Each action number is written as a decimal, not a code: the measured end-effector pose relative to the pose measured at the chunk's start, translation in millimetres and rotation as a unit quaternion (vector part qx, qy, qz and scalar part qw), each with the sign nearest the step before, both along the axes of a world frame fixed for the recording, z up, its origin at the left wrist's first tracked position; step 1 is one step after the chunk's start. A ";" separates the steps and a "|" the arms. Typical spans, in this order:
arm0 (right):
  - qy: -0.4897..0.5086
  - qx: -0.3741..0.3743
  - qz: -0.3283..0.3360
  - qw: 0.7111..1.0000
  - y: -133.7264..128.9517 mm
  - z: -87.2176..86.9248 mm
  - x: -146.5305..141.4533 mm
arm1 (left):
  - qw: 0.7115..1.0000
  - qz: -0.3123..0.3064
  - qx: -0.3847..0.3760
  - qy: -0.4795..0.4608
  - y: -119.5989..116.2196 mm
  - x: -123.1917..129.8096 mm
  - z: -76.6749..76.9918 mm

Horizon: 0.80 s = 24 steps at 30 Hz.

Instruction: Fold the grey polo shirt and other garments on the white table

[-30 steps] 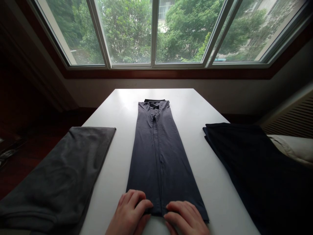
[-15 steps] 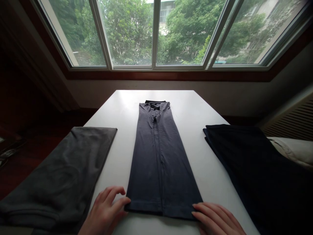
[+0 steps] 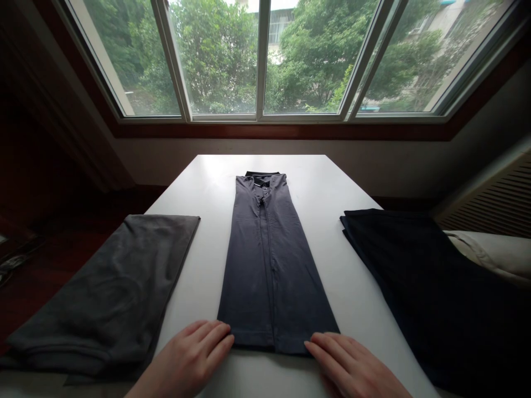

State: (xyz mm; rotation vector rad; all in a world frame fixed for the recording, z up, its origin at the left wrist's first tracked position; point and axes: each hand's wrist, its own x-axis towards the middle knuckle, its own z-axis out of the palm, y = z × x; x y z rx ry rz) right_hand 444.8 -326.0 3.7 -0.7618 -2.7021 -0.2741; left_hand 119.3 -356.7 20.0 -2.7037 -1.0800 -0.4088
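A long, narrow folded dark grey polo shirt (image 3: 269, 265) lies lengthwise on the white table (image 3: 315, 188), its black-edged collar at the far end and its buttons showing. My left hand (image 3: 188, 359) rests flat at the shirt's near left corner, fingertips touching the fabric. My right hand (image 3: 348, 366) lies at the near right corner, its fingers on the hem edge. Neither hand grips anything. A folded grey garment (image 3: 105, 293) lies left of my left hand, and a folded black garment (image 3: 415, 287) lies to the right.
The folded garments overhang the table's left and right edges. A wide window (image 3: 261, 55) with trees outside stands beyond the table. A slatted panel (image 3: 492, 204) and a cream cushion (image 3: 493, 254) sit at the right.
My hands have spread from the middle of the shirt's hem out to its corners. The hem now sits slightly farther up the picture, and the whole view has shifted a little.
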 end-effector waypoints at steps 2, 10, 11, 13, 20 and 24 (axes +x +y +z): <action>0.004 -0.009 -0.006 1.000 2.7 -2.0 -5.5 | 1.000 0.009 -0.011 0.006 2.6 2.9 -6.2; -0.017 0.011 -0.003 1.000 11.8 -9.2 -18.6 | 0.993 0.005 -0.096 0.064 5.1 -0.4 -9.5; -0.016 0.013 0.000 1.000 13.1 -10.2 -19.5 | 0.993 0.006 -0.097 0.061 5.3 -1.0 -8.8; -0.007 0.008 0.001 1.000 15.2 -11.9 -20.8 | 0.994 0.006 -0.097 0.050 6.5 -2.0 -8.0; 0.017 -0.086 -0.021 0.996 15.2 -7.1 -19.5 | 0.997 -0.032 -0.071 0.018 14.0 -1.7 -11.2; -0.017 -0.111 -0.020 0.993 15.1 0.8 -19.7 | 0.995 -0.047 -0.073 0.055 17.2 2.2 -4.7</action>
